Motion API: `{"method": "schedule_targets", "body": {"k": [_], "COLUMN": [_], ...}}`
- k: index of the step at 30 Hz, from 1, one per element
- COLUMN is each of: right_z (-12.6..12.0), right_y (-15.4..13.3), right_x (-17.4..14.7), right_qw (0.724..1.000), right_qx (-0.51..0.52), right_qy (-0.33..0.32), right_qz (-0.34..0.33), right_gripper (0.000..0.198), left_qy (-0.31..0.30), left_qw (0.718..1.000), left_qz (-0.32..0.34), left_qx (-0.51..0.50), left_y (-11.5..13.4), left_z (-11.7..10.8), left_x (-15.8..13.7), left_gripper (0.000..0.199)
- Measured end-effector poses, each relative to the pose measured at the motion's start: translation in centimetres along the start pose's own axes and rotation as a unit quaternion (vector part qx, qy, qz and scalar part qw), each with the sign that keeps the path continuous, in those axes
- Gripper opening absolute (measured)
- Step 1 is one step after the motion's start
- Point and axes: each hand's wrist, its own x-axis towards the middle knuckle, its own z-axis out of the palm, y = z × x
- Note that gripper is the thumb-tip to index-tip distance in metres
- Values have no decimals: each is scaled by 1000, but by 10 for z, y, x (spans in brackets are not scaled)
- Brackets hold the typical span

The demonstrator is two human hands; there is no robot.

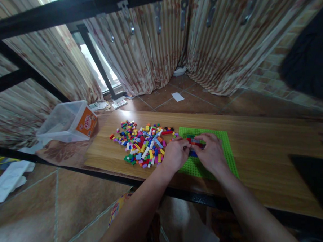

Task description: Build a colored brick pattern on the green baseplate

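Note:
Over a bright green studded baseplate (229, 150), both of my hands are close together at a small build of toy bricks (197, 142). Red, dark and blue pieces show in the build, partly covered by my fingers. My left hand (176, 154) is closed at the build's left end, its fingertips pinched on a red brick (189, 141). From the other side, the thumb and fingers of my right hand (212, 152) close around the build. A blue brick (193, 154) shows low between the hands. Left of the baseplate lies a loose pile of multicoloured toy bricks (143, 145).
The wooden tabletop (260, 148) carries a dark flat object (313, 181) at its right end. A clear plastic bin (61, 122) with an orange label stands at the left end. A black metal frame (50, 20) crosses above, hung with metal hooks; curtains hang behind.

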Motion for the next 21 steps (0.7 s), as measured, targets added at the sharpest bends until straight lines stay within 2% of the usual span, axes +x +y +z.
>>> {"method": "schedule_targets", "body": {"k": [5,9,15,18,21], "right_z": [-6,-16,-20,-19,-16], "right_y": [4,8,11,9,8], "right_x": [1,5,7,7,7], "right_qw": [999,996,992,992,992], "right_qx": [32,85,112,117,118], "right_qy": [-1,2,13,13,15], "right_qz": [-12,13,48,51,42], "right_gripper": [25,24,22,22,22], "left_qy": [7,42,-90,-142,-175], "left_qw": [999,998,995,989,985], "left_qz": [25,-2,2,5,4], "left_qx": [-34,-53,-36,-32,2], "left_y": [0,-12,-39,-45,-40], "left_z": [-9,-35,-77,-81,-79], "left_x": [1,8,6,1,-2], "left_gripper": [20,20,18,19,21]}}
